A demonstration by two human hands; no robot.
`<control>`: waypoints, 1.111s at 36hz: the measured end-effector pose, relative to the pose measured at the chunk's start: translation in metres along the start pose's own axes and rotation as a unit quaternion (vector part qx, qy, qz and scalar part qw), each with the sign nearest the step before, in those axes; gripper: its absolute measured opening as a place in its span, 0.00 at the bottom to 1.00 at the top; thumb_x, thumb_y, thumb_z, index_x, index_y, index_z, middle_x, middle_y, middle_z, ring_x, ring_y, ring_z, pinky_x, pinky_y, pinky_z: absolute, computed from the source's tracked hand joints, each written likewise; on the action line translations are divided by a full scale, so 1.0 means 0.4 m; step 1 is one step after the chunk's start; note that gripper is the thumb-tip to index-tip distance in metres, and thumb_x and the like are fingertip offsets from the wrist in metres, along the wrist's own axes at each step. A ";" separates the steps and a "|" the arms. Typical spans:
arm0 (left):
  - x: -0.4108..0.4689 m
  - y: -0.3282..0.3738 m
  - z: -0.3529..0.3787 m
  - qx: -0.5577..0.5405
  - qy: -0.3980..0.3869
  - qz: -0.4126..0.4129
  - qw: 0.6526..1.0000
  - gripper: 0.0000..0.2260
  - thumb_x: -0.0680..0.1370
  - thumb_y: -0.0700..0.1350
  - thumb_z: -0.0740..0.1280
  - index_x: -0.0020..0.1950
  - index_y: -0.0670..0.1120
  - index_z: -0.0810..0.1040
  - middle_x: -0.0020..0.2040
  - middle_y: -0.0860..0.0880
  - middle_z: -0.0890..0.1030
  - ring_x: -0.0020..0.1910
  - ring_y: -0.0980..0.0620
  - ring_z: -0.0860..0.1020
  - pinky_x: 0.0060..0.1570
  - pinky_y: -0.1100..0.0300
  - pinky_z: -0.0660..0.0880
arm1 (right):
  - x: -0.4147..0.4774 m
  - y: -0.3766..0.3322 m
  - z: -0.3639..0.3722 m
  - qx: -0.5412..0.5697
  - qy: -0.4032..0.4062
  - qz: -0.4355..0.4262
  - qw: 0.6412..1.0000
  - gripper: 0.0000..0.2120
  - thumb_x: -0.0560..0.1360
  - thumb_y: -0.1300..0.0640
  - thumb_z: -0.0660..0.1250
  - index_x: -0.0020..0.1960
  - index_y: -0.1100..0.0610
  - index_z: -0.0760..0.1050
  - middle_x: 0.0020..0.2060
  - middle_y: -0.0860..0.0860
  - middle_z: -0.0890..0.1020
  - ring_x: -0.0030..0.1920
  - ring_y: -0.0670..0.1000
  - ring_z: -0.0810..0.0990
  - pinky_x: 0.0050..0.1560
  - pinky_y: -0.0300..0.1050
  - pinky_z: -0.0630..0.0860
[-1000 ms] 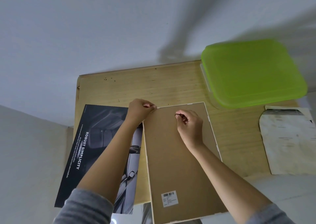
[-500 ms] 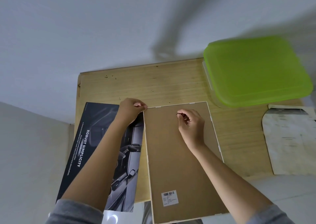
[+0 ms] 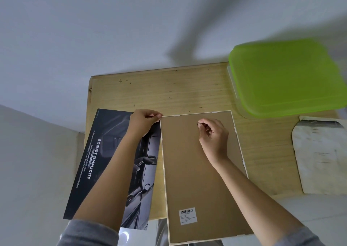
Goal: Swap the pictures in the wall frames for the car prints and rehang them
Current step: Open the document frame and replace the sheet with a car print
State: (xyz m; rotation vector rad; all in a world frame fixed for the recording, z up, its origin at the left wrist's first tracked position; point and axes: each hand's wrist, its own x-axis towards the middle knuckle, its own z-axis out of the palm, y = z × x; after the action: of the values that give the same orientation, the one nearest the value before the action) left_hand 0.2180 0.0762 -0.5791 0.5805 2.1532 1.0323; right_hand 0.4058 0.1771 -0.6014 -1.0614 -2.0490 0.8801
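A picture frame (image 3: 189, 180) lies face down on the wooden table (image 3: 169, 89), its brown backing board up and a barcode label near its close end. My left hand (image 3: 144, 120) pinches the frame's far left corner. My right hand (image 3: 213, 133) rests on the backing board near the far edge, fingertips closed on a small dark tab or hook there. A dark car print (image 3: 105, 161) reading "ROBUST SIMPLICITY" lies to the left of the frame, partly under my left forearm and hanging over the table's near edge.
A clear box with a lime green lid (image 3: 285, 76) stands at the table's far right corner. A worn white paper (image 3: 321, 155) lies at the right edge. The table butts against a pale wall (image 3: 131, 29) behind and a low wall on the left.
My left hand has slid slightly left along the frame's far edge to its corner. My right hand stays on the backing board. The view has shifted a little.
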 end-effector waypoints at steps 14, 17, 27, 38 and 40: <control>-0.010 0.001 0.005 -0.041 0.010 -0.004 0.999 0.06 0.75 0.42 0.69 0.50 0.43 0.83 0.39 0.54 0.79 0.43 0.58 0.77 0.41 0.76 0.70 | 0.000 -0.006 -0.004 0.011 0.007 -0.001 1.000 0.07 0.69 0.71 0.66 0.41 0.62 0.80 0.35 0.52 0.80 0.35 0.53 0.76 0.39 0.25 0.68; -0.011 0.000 0.004 -0.051 0.003 -0.006 0.999 0.07 0.75 0.43 0.69 0.51 0.43 0.82 0.42 0.51 0.80 0.45 0.56 0.77 0.45 0.72 0.70 | 0.001 -0.004 0.001 0.008 0.005 0.004 1.000 0.07 0.69 0.71 0.66 0.41 0.61 0.80 0.34 0.52 0.79 0.35 0.53 0.76 0.38 0.27 0.69; -0.003 -0.012 -0.008 -0.079 -0.033 -0.024 0.996 0.06 0.76 0.41 0.68 0.51 0.45 0.82 0.41 0.52 0.80 0.45 0.58 0.78 0.45 0.72 0.70 | 0.007 -0.009 0.010 0.006 0.016 -0.002 1.000 0.08 0.69 0.72 0.66 0.40 0.61 0.80 0.34 0.53 0.79 0.34 0.54 0.76 0.38 0.34 0.71; -0.005 -0.026 -0.003 -0.079 -0.024 -0.009 0.997 0.05 0.76 0.42 0.67 0.49 0.47 0.82 0.44 0.50 0.82 0.47 0.56 0.79 0.50 0.67 0.73 | 0.011 -0.013 0.012 0.006 0.021 -0.008 1.000 0.08 0.69 0.72 0.66 0.40 0.62 0.80 0.34 0.54 0.80 0.35 0.54 0.76 0.39 0.30 0.70; -0.005 -0.027 -0.003 -0.075 -0.025 -0.007 0.997 0.05 0.76 0.42 0.67 0.49 0.48 0.82 0.46 0.49 0.83 0.48 0.56 0.79 0.51 0.67 0.73 | 0.010 -0.010 0.015 0.004 0.018 -0.006 1.000 0.08 0.68 0.72 0.66 0.40 0.62 0.80 0.34 0.53 0.79 0.35 0.54 0.76 0.39 0.32 0.70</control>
State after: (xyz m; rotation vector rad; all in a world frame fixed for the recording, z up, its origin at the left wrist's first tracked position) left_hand 0.2175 0.0678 -0.5863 0.5129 2.0124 1.1485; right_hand 0.3975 0.1773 -0.6007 -1.0523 -2.0198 0.8562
